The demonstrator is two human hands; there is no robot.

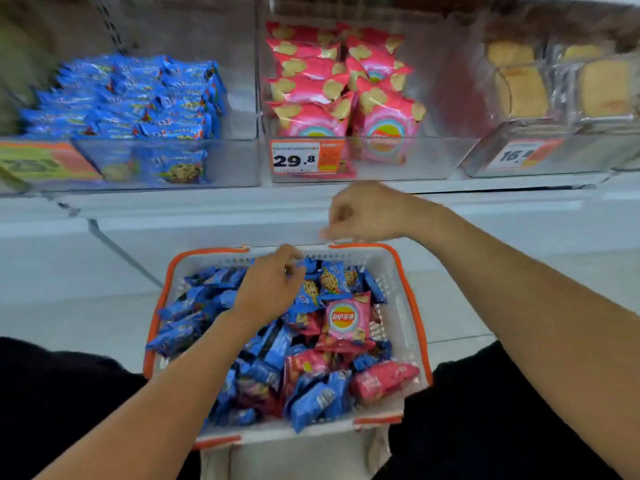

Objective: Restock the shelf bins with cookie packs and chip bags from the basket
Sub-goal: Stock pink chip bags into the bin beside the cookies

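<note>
Progress: the basket (405, 282) sits on the person's lap below the shelf and holds a deep mixed heap, mostly blue cookie packs (311, 400) with fewer pink chip bags (346, 320) among them. Judged from that heap, most of the restocking is left to do.

Shelf: left bin (239, 161) holds blue cookie packs stacked toward its left and back, with bare space at its right side. Middle bin (433, 154), with the 29.8 price tag (295, 157) on its front, holds pink chip bags in rows, front right part unfilled. Right bin (485, 157) holds pale cakes in clear wrap; not part of this task.

Left hand (268, 289): down in the far half of the basket, fingers curled onto the blue cookie packs at the back edge. It touches them; whether it has one pinched I cannot tell, as the fingertips are blurred.

Right hand (367, 213): hangs above the basket's far rim, below the middle bin, fingers curled loosely downward. Nothing is visible in it; it looks empty, though motion blur softens the fingertips.

Next call: a cookie pack goes to the left bin.
</note>
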